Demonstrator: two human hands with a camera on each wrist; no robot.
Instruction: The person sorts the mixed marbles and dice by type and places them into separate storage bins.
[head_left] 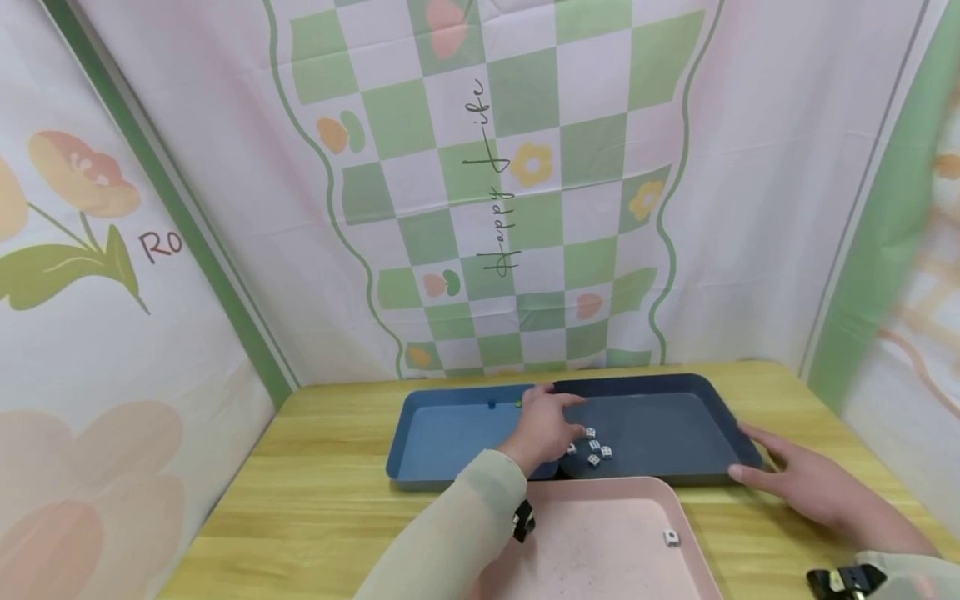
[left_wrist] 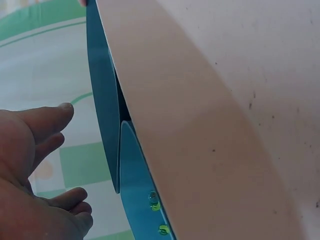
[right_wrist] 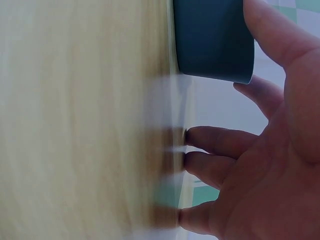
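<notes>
My left hand [head_left: 543, 427] reaches over where the blue tray [head_left: 431, 442] and the dark grey-blue tray [head_left: 652, 429] meet. Its thumb and fingers are spread apart in the left wrist view, with nothing visible between them. Several white dice [head_left: 594, 447] lie near that hand in the left front part of the dark tray. At the dark tray's right front corner, my right hand [head_left: 813, 483] touches the outside with thumb and forefinger. Its other fingers [right_wrist: 215, 140] extend to the wooden table. A lone white die [head_left: 671, 537] lies in the pink tray [head_left: 600, 492].
A small dark blue bead [head_left: 491, 404] and a green bead [head_left: 518, 403] lie at the blue tray's back. The trays stand on a wooden table [head_left: 300, 475]. A patterned cloth [head_left: 517, 208] hangs behind the table, with more cloth at both sides.
</notes>
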